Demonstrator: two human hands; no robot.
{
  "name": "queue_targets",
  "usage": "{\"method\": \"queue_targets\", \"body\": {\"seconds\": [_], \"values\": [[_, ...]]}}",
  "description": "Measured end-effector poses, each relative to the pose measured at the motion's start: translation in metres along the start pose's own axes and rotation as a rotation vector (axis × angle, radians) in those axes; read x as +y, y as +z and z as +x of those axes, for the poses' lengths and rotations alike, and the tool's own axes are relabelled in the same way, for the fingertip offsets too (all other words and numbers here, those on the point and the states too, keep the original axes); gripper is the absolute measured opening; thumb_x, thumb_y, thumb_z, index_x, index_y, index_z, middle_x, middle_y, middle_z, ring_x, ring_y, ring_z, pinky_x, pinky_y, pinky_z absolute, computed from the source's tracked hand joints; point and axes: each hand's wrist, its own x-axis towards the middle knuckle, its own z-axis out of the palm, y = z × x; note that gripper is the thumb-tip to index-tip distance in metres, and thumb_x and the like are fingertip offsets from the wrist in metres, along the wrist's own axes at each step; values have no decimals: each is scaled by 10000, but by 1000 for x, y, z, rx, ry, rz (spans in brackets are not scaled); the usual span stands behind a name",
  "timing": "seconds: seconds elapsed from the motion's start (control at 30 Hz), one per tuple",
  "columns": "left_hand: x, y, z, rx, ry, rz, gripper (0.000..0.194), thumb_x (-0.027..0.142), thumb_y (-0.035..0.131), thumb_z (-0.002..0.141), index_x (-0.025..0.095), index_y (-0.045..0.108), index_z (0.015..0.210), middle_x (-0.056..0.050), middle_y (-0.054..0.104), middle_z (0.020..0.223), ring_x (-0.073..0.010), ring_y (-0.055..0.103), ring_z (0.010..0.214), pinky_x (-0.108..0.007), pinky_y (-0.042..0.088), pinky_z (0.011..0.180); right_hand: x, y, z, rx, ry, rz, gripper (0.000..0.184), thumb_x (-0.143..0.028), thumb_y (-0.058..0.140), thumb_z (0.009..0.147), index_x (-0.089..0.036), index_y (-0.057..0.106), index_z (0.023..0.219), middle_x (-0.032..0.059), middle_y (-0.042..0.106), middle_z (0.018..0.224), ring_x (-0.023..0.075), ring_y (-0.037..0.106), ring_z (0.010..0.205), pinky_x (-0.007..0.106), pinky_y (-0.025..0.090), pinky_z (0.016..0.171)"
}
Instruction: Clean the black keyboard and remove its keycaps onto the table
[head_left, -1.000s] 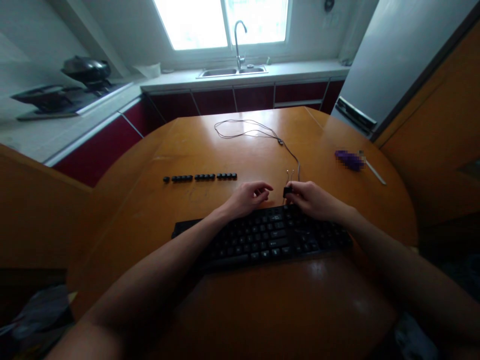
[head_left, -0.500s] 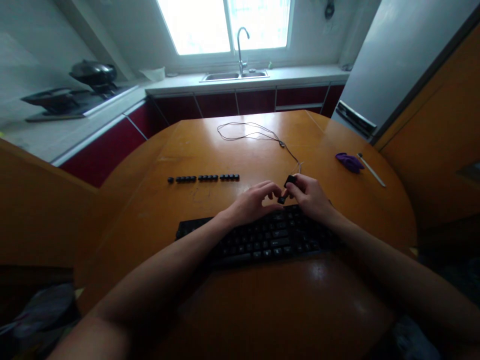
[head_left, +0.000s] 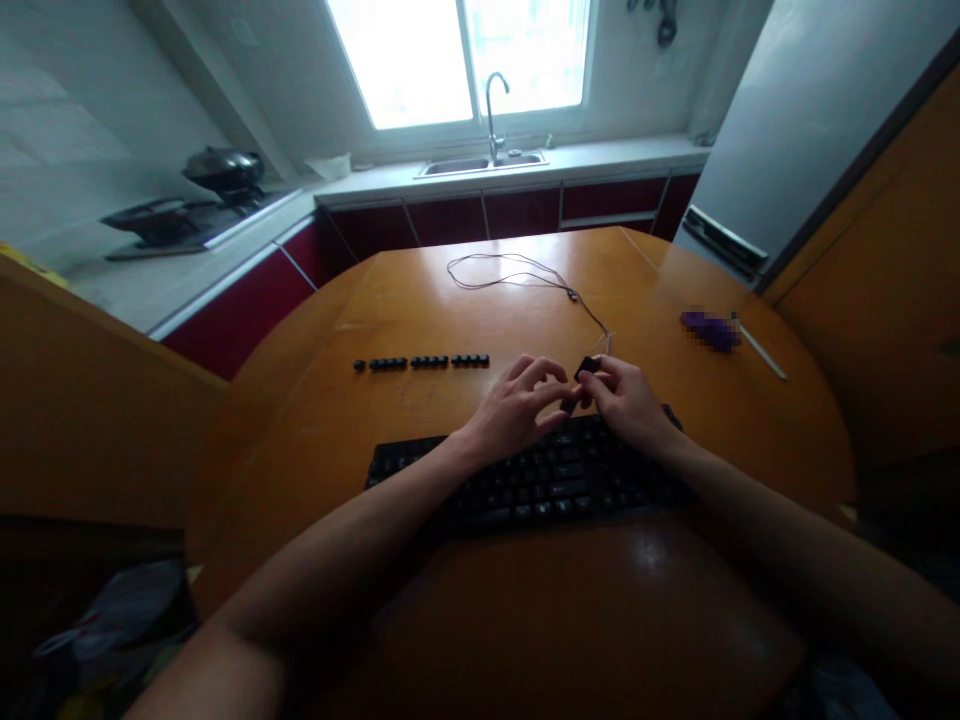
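Observation:
A keycap puller [head_left: 586,368], a small black block with thin wires showing at its far side, is pinched in my right hand [head_left: 624,398] above the keyboard's back edge. Close against it, the thumb and fingertips of my left hand [head_left: 525,400] close on a black keycap [head_left: 568,405]; whether the puller's wires still grip the keycap I cannot tell. Both hands and forearms partly cover the black keyboard [head_left: 517,510]. To the left, several black keycaps [head_left: 429,361] lie on the table in a row of small groups, with a single one at the row's left end.
The keyboard's cable [head_left: 517,256] loops across the back of the wooden table [head_left: 360,560]. At the right lie a purple item [head_left: 711,331] and a thin white stick [head_left: 763,352]. Beyond are a sink [head_left: 457,166], a stove with pans [head_left: 165,222] and a fridge [head_left: 750,150].
The right hand has lifted and tilted the puller, and a keycap came into view at its lower end. My left hand has moved over and closed on that keycap. The camera view has shifted slightly.

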Motion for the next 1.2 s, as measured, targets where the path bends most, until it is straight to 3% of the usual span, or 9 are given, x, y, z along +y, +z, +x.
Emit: {"method": "queue_targets", "body": {"seconds": [0.17, 0.27, 0.37, 0.43, 0.53, 0.63, 0.8, 1.2], "values": [[11, -2, 1, -93, -17, -14, 197, 256, 717, 911, 262, 696, 1107, -72, 614, 1233, -255, 519, 1168, -443, 481, 1033, 4, 4, -3, -22, -26, 0, 163, -356, 594, 936, -214, 560, 863, 13, 660, 701, 185, 656, 661, 300, 476, 598], [5, -14, 9, -81, -72, -92, 144, 309, 750, 897, 276, 731, 1035, -62, 610, 1235, -252, 521, 1166, -448, 469, 1040, 6, 5, -1, 20, -7, 15, 197, -401, 596, 940, -216, 558, 883, 22, 684, 709, 191, 666, 663, 304, 485, 603], [-24, -28, 21, -16, -227, -47, 97, 332, 788, 863, 265, 772, 931, -66, 598, 1226, -263, 521, 1133, -472, 451, 1032, 6, -1, 3, 95, -16, 24, 249, -448, 591, 944, -211, 561, 875, 62, 733, 764, 183, 665, 665, 310, 498, 625], [-52, -31, 26, -48, -306, 40, 89, 304, 821, 826, 263, 790, 898, -73, 591, 1234, -280, 510, 1147, -495, 422, 1048, 6, -6, 7, 137, -11, 25, 273, -466, 596, 938, -209, 559, 853, 87, 753, 798, 179, 657, 661, 312, 499, 624], [-90, -25, 21, -52, -464, 149, 90, 278, 837, 801, 255, 795, 878, -87, 599, 1239, -315, 492, 1176, -522, 421, 1020, 8, -10, 10, 162, 11, 22, 271, -454, 600, 933, -205, 562, 834, 99, 761, 800, 177, 647, 650, 314, 494, 620], [-110, -14, 6, -35, -530, 213, 86, 264, 826, 810, 260, 792, 889, -81, 600, 1281, -330, 473, 1214, -534, 415, 1007, 11, -10, 10, 148, 10, 31, 245, -425, 595, 935, -202, 566, 838, 100, 764, 802, 178, 649, 652, 315, 489, 617], [-114, -8, -9, -59, -545, 217, 113, 301, 837, 802, 258, 801, 901, -85, 601, 1299, -340, 456, 1225, -538, 402, 1001, 11, -9, 9, 138, 3, 19, 251, -429, 606, 929, -198, 578, 835, 107, 765, 806, 181, 651, 652, 323, 493, 622], [-123, -5, -13, -73, -587, 163, 130, 292, 833, 791, 271, 799, 915, -79, 588, 1311, -350, 449, 1235, -544, 395, 997, 7, -9, 9, 121, 3, 17, 291, -481, 625, 914, -209, 583, 820, 104, 766, 793, 191, 666, 654, 333, 512, 617]]}}
